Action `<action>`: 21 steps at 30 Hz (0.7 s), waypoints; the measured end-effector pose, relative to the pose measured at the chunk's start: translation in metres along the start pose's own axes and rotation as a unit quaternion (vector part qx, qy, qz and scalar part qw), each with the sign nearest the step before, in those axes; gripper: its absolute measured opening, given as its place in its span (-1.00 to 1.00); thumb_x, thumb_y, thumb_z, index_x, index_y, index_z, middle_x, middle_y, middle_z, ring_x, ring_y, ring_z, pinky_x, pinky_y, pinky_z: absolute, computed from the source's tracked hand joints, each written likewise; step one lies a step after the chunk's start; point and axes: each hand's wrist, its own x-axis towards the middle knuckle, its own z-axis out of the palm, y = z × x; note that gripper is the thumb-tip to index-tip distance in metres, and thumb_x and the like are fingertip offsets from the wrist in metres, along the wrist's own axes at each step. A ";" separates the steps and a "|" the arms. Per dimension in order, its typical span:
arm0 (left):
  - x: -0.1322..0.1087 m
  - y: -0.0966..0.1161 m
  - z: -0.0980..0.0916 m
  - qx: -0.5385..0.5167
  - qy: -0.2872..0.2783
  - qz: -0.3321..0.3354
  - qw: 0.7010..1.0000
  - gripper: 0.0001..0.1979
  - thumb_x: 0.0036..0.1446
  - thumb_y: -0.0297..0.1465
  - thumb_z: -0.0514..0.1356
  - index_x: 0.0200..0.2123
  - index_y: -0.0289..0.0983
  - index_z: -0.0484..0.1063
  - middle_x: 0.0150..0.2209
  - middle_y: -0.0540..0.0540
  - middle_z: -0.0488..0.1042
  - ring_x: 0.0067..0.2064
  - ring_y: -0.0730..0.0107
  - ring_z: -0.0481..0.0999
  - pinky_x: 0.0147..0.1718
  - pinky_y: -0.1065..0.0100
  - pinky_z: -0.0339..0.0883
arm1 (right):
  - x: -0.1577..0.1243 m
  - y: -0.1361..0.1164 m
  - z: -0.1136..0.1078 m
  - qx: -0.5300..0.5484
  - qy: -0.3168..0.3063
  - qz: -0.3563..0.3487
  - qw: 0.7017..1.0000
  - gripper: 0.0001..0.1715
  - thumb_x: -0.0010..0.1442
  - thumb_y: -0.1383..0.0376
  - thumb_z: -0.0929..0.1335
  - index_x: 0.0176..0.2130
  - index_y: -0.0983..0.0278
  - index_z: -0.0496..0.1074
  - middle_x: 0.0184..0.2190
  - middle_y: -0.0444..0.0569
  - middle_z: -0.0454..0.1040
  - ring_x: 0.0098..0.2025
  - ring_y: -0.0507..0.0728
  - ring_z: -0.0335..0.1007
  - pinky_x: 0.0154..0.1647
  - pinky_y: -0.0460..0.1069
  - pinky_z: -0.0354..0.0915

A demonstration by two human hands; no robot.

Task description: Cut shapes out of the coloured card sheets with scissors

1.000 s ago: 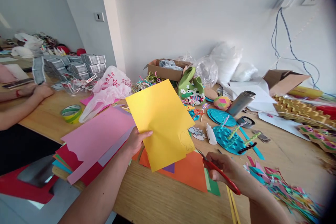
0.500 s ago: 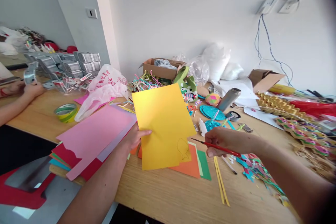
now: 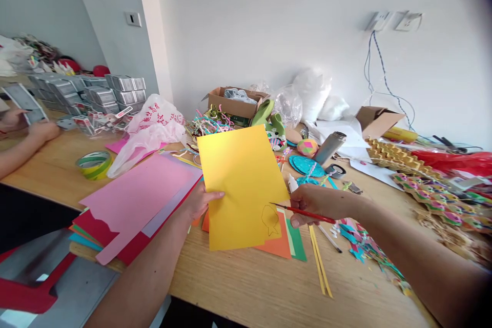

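Note:
A sheet of yellow paper (image 3: 240, 184) is held up by its left edge in my left hand (image 3: 200, 202), with the thumb on the front. Near its lower right corner is a pencilled outline (image 3: 270, 220) with a rounded top and pointed bottom. My right hand (image 3: 311, 202) is closed around red-handled scissors (image 3: 307, 212), seen almost edge-on. Their thin dark tip lies over the paper, just above the outline. Orange paper (image 3: 282, 241) and green paper (image 3: 299, 238) lie beneath the sheet, partly hidden.
Pink paper (image 3: 134, 189) tops a stack on the left, near green-yellow tape (image 3: 94, 165). Yellow strips (image 3: 319, 261), a metal flask (image 3: 330, 147) and paper scraps (image 3: 365, 246) lie to the right. At far left, another person's hands (image 3: 42, 131) hold a grey card.
The scissors and my right hand have moved left, bringing the tip from the paper's right edge to above the outline. The view has shifted slightly. The other person's grey card has been turned.

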 end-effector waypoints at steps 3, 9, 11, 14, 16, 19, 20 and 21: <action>-0.001 0.001 0.001 0.002 -0.003 -0.003 1.000 -0.56 -0.25 -0.40 0.44 -0.19 -0.31 0.58 -0.16 -0.22 0.64 -0.11 -0.05 0.59 -0.10 0.06 0.40 | 0.001 0.000 0.000 0.004 -0.002 -0.010 1.000 -0.38 -0.03 -0.21 0.41 -0.53 0.30 0.36 -0.66 -0.11 0.38 -0.60 0.03 0.28 -0.61 -0.11 0.08; -0.001 0.001 0.001 0.002 -0.001 0.003 1.000 -0.51 -0.26 -0.42 0.45 -0.15 -0.31 0.55 -0.14 -0.23 0.63 -0.10 -0.04 0.59 -0.09 0.06 0.40 | 0.002 -0.001 -0.001 0.020 -0.009 -0.020 1.000 -0.38 -0.05 -0.20 0.42 -0.57 0.28 0.33 -0.68 -0.15 0.32 -0.62 0.00 0.20 -0.62 -0.11 0.06; 0.000 0.000 0.000 0.003 -0.002 0.006 1.000 -0.51 -0.25 -0.42 0.44 -0.13 -0.30 0.54 -0.13 -0.23 0.62 -0.09 -0.04 0.58 -0.08 0.05 0.40 | 0.002 -0.002 -0.001 0.022 -0.015 -0.026 0.999 -0.37 -0.06 -0.21 0.43 -0.57 0.28 0.31 -0.68 -0.15 0.31 -0.62 0.00 0.18 -0.61 -0.11 0.05; 0.001 -0.002 -0.001 0.005 -0.007 0.005 1.000 -0.50 -0.23 -0.42 0.44 -0.11 -0.29 0.54 -0.12 -0.22 0.62 -0.06 -0.05 0.57 -0.07 0.04 0.39 | 0.002 -0.001 -0.002 0.029 -0.033 -0.030 0.999 -0.37 -0.07 -0.21 0.43 -0.56 0.28 0.29 -0.66 -0.15 0.32 -0.59 0.01 0.21 -0.58 -0.11 0.06; 0.001 -0.002 -0.002 0.007 -0.012 0.004 1.000 -0.50 -0.22 -0.42 0.43 -0.10 -0.28 0.53 -0.13 -0.21 0.63 -0.04 -0.06 0.56 -0.05 0.04 0.38 | 0.002 -0.002 -0.002 0.028 -0.037 -0.041 0.998 -0.38 -0.09 -0.19 0.45 -0.54 0.27 0.27 -0.65 -0.19 0.28 -0.58 -0.01 0.16 -0.58 -0.12 0.04; 0.000 -0.002 -0.002 0.008 -0.023 0.000 1.000 -0.49 -0.20 -0.42 0.43 -0.08 -0.27 0.53 -0.14 -0.20 0.63 -0.02 -0.07 0.56 -0.04 0.03 0.38 | 0.001 -0.002 -0.003 0.009 -0.027 -0.066 0.997 -0.39 -0.09 -0.18 0.45 -0.52 0.26 0.26 -0.62 -0.24 0.16 -0.55 -0.03 0.02 -0.58 -0.12 -0.03; -0.001 -0.001 -0.002 0.009 -0.026 -0.001 1.000 -0.49 -0.19 -0.42 0.42 -0.07 -0.28 0.53 -0.14 -0.21 0.63 -0.03 -0.07 0.56 -0.05 0.02 0.38 | 0.001 -0.002 -0.003 0.002 -0.024 -0.069 0.997 -0.39 -0.09 -0.19 0.45 -0.52 0.26 0.26 -0.61 -0.24 0.13 -0.55 -0.03 0.00 -0.58 -0.12 -0.04; -0.001 0.000 -0.001 0.009 -0.028 -0.001 1.000 -0.50 -0.19 -0.42 0.42 -0.08 -0.28 0.53 -0.13 -0.21 0.63 -0.03 -0.08 0.56 -0.05 0.02 0.39 | 0.001 -0.002 -0.003 -0.003 -0.022 -0.069 0.997 -0.39 -0.08 -0.19 0.45 -0.52 0.26 0.26 -0.60 -0.24 0.11 -0.54 -0.02 -0.01 -0.58 -0.11 -0.05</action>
